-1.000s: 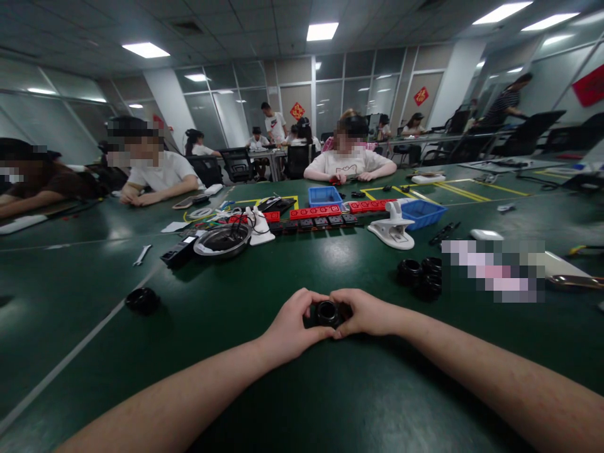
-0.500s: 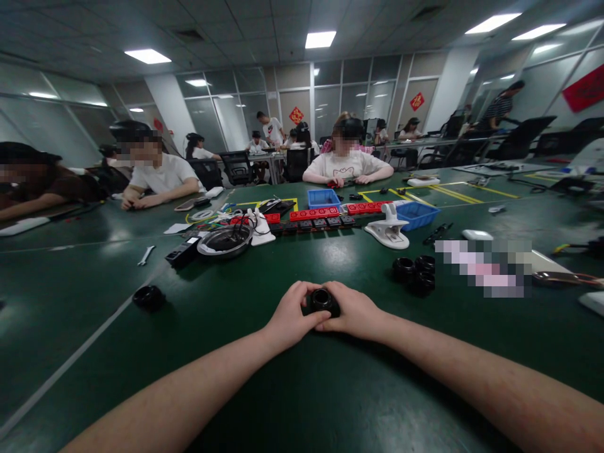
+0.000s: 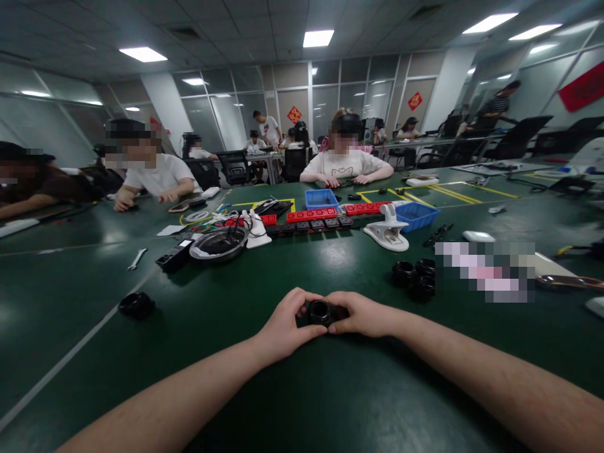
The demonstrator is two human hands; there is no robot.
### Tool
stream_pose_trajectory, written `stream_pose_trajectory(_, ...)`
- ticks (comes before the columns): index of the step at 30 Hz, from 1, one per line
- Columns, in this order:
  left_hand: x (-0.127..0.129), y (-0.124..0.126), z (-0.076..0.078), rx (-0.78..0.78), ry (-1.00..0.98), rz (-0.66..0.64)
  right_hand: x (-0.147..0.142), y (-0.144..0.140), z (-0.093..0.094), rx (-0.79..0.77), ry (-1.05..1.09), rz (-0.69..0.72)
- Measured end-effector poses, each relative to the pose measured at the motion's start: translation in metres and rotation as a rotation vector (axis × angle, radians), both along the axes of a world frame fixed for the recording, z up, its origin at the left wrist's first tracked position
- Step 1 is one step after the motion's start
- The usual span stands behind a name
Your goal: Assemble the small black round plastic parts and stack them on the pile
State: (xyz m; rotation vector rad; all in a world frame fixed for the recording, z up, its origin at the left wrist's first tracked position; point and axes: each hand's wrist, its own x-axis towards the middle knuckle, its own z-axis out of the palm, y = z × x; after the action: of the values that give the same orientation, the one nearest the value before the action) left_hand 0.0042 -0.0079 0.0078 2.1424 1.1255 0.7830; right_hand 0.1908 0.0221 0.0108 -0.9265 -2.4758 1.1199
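A glossy black ring-shaped part [image 3: 320, 311] with a round hole stands just in front of me, low over the green table [image 3: 330, 384]. From the left, my left hand [image 3: 289, 322] curls its fingers and thumb around it. On the other side, my right hand [image 3: 359, 313] grips it too, and the two thumbs almost meet at its near side. Fingers cover much of its sides. A similar black part [image 3: 136, 306] lies to the left. Several more black parts [image 3: 415, 277] sit in a cluster to the right.
Beyond the hands are a metal bowl [image 3: 219, 244] with dark cables, a white clamp base [image 3: 387, 229], red socket strips [image 3: 311, 215] and two blue bins [image 3: 321, 199] [image 3: 418, 216]. A wrench [image 3: 137, 259] lies left. A co-worker [image 3: 346, 163] sits opposite.
The hands have shifted slightly lower in view with the black part, and its hole now faces more toward me. My right hand has opened out a little around its side.
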Motion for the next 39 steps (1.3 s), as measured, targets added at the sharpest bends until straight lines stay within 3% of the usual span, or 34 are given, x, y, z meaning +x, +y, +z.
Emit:
stream_pose_trajectory(29, -0.002, 0.004, -0.004, -0.009, 0.007, -0.008, -0.001, 0.001, -0.003, -0.031, 0.01, -0.046)
stream_pose_trajectory(35, 0.003, -0.001, -0.002, -0.025, 0.003, 0.079, -0.002, 0.003, -0.006, -0.058, -0.02, -0.123)
stream_pose_trajectory(39, 0.009, -0.005, -0.005, -0.004, -0.024, 0.212, -0.012, -0.002, -0.009, 0.092, -0.145, -0.264)
